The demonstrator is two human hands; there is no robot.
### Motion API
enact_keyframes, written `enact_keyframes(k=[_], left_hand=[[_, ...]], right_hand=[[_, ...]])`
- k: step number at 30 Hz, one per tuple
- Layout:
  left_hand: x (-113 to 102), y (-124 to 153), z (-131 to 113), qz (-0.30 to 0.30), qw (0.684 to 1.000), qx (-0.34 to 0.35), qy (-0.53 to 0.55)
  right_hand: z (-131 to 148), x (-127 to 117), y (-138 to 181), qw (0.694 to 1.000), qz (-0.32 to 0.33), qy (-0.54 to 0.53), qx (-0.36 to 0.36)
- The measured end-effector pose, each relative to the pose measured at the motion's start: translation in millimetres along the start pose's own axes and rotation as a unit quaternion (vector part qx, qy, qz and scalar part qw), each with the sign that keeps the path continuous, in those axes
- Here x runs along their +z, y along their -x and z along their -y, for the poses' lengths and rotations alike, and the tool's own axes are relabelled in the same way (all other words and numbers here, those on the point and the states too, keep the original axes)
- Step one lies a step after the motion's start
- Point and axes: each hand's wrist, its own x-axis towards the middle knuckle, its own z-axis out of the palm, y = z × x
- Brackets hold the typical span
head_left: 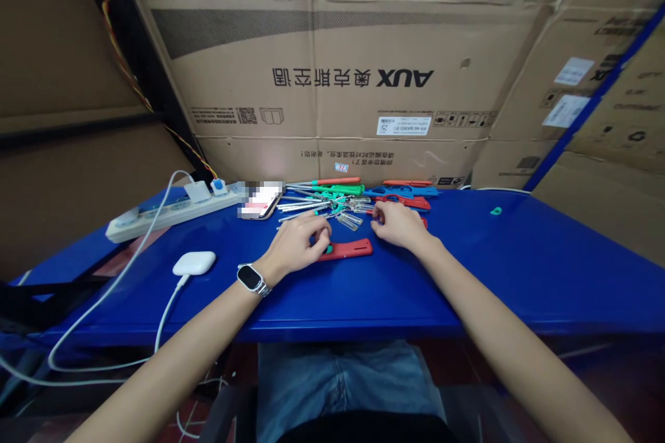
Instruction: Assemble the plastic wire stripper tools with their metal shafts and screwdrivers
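Observation:
My left hand (pixel 297 243), with a watch on its wrist, is closed at the left end of a red long-necked lighter (pixel 350 249) lying on the blue table. A bit of green shows beside its thumb. My right hand (pixel 399 224) has its fingers pinched together at the right edge of a pile of lighter parts; what they hold, if anything, is hidden. In the pile lie metal tubes (pixel 306 206), clear fuel tanks (pixel 349 220) and small green pieces (pixel 337 203). Behind are green (pixel 340 190), blue (pixel 408 190) and red (pixel 413 202) lighter handles.
A phone (pixel 264 199) lies left of the pile, near a white power strip (pixel 174 213) with plugged-in chargers. A white earphone case (pixel 194 263) with a cable sits at left. A small green piece (pixel 497 210) lies at right. Cardboard (pixel 332 34) walls the back.

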Motion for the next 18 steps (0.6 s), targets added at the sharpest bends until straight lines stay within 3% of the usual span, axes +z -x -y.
enact_keyframes(k=[4,8,18], left_hand=[[3.2,-0.6,-0.1,0.013,1.0,0.009,-0.002],[5.0,-7.4,0.0,0.024,0.999,0.025,-0.006],[23.2,-53.6,-10.0,0.06,0.995,0.051,-0.065]], right_hand=[[-2.5,3.7,-1.9,0.999,0.043,0.027,0.014],[-1.8,5.9,-1.7,0.999,0.036,0.027,0.012],[1.1,4.0,-1.8,0.997,0.034,0.066,0.004]])
